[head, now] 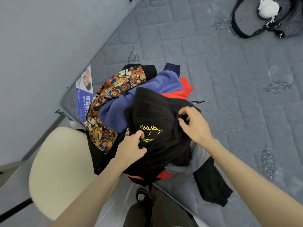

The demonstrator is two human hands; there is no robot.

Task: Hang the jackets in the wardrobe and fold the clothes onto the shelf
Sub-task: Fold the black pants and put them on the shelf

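Two bare hands gripped one black garment with yellow handwritten lettering [157,115], which lay topmost on a heap of clothes at the near left corner of a grey quilted mattress [229,79]. The left hand [131,145] pinched the black cloth beside the lettering, and its curled fingers covered part of the lower line of script. The right hand [195,123] pinched a raised fold at the garment's right side between thumb and fingers. Crumpling hid the collar, sleeves and hem, so the cut of the garment could not be told. Its lettering read upright toward the camera wearer, and its long axis ran from the mattress's interior toward the near edge. Beneath it, only parts showed of a bear-print jacket [113,95], a violet-blue fleece garment [147,84], a red garment [185,89] and a grey garment [200,156]. A black handbag with a white pompom [268,17], toward the mattress's far right, was cut off by the frame.
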